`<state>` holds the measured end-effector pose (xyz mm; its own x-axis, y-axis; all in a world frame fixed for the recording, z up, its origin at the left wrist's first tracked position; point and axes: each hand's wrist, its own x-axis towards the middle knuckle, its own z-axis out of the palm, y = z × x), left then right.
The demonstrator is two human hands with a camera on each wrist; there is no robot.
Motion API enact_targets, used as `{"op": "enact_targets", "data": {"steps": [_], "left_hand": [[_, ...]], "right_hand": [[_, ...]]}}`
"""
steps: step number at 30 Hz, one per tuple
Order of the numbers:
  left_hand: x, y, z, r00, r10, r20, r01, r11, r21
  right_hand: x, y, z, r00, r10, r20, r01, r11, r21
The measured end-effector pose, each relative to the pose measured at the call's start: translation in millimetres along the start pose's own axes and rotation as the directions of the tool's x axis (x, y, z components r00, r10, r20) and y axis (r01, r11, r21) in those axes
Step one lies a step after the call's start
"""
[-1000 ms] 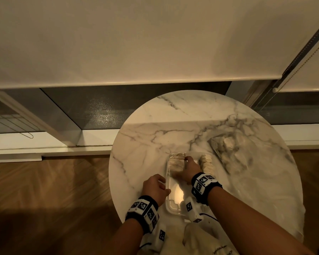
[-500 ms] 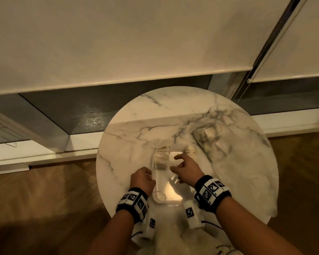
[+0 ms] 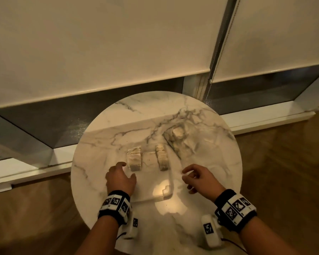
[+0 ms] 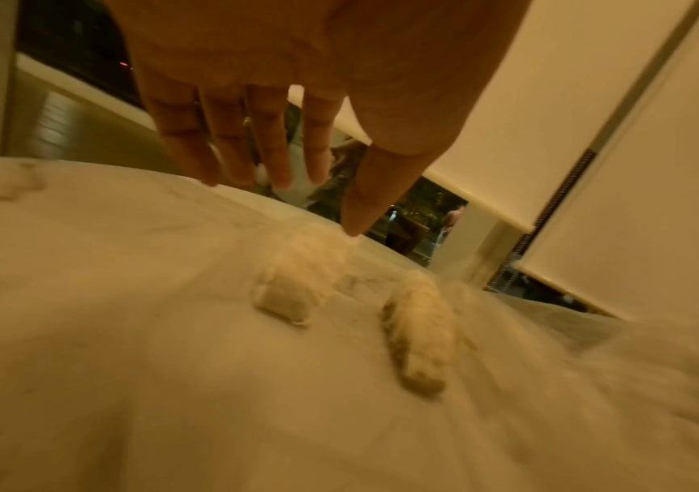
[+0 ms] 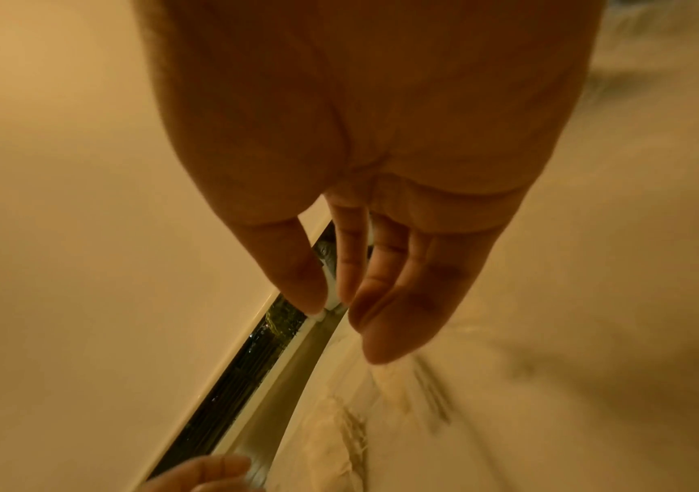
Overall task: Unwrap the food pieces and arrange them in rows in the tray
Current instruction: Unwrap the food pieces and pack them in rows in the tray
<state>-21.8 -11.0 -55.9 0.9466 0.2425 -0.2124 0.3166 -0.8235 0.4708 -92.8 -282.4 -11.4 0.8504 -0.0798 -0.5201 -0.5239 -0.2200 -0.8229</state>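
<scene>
Both grips loose, fingers apart, holding nothing: left hand point(image 3: 120, 178), right hand point(image 3: 201, 178). Clear tray point(image 3: 170, 183) sits between them, two food pieces point(image 3: 134, 160) just ahead; crumpled wrap point(image 3: 184, 142) beyond right grip. Round marble tabletop point(image 3: 99, 144), roller blinds point(image 3: 99, 43) behind.

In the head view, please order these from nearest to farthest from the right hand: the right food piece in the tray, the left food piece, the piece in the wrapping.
1. Right beige food piece, tray's right side.
2. Left beige food piece, tray's left side.
3. Beige piece in clear wrapping, behind, far right.
</scene>
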Motion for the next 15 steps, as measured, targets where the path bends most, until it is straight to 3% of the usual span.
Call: {"op": "enact_targets", "data": {"steps": [3, 7, 11, 15], "left_hand": [[-34.1, 38.6, 10.6, 0.976, 0.219, 0.008, -0.212, 0.954, -0.212], [-81.0, 87.3, 44.9, 0.888, 0.420, 0.188, -0.346, 0.879, -0.328], [-112.0, 119.4, 73.7, 0.816, 0.460, 0.349, -0.394, 0.885, -0.247], [-121.7, 147.5, 87.4, 0.804, 0.349, 0.481, -0.377, 0.925, -0.042]], "right_hand": [[-8.7, 9.2, -30.1, 0.996, 0.036, 0.080, -0.023, 0.988, -0.152], [-12.3, 24.2, -58.4, 0.996, 0.030, 0.085, 0.003, 0.934, -0.358], [-12.6, 39.4, -74.7, 0.999, -0.032, 0.011, 0.034, 0.891, -0.453], [-11.1, 51.6, -80.8, 0.997, -0.051, -0.059, 0.024, 0.920, -0.390]]}}
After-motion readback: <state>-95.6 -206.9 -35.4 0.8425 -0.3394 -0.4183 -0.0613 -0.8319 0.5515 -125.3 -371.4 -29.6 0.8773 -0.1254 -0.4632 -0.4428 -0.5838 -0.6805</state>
